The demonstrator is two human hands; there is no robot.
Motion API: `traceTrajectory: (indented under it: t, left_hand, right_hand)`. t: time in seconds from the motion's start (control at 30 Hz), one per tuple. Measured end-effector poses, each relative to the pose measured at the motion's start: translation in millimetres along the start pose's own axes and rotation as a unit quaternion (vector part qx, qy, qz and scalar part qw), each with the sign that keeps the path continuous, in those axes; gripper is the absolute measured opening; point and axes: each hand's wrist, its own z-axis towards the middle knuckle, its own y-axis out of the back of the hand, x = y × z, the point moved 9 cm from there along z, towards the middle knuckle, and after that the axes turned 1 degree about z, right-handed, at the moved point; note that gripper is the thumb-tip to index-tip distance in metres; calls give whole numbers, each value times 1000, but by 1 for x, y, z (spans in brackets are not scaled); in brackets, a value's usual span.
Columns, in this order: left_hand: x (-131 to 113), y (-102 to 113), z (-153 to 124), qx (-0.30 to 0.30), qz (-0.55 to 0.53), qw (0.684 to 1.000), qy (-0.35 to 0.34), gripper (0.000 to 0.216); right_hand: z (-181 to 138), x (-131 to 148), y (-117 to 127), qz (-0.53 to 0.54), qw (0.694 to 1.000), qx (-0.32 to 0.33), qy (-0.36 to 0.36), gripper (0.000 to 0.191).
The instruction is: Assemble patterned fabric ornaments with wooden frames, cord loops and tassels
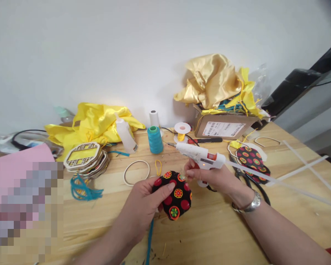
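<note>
Black fabric with bright dots covers the padded piece [173, 195], near the middle of the table [209, 228], pinched at its left edge by the left hand [142, 206]. The right hand [212, 176] grips the white glue gun [198, 154] just beyond it, with the nozzle pointing left, clear of the cloth. Gluing would need the tip lowered onto the pad.

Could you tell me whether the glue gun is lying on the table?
No, the right hand holds the glue gun up above the fabric piece.
</note>
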Motion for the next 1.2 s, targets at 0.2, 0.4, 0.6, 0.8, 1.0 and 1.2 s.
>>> traceTrajectory:
  t: [0.2,0.4,0.6,0.8,1.0,1.2]
  left_hand:
    - [1,21,3,-51,-1,999,-5,28]
    - [-13,40,5,-78,-7,995,-60,31]
    - [-29,51,-1,-103,7,992,-76,32]
    - [-31,49,-1,-60,-87,989,-100,27]
    - [-27,54,0,-63,-125,985,-98,24]
    - [-22,54,0,-68,-125,986,-88,24]
  right_hand:
    - [-3,24,20,-316,940,-71,106,11]
    - [0,20,13,-445,888,14,116,24]
    - [1,13,13,-523,844,62,99,34]
    - [-4,39,24,-649,753,-7,114,37]
    - [-29,30,-20,-547,836,7,46,18]
    - [-26,11,-19,-595,801,-58,-35,28]
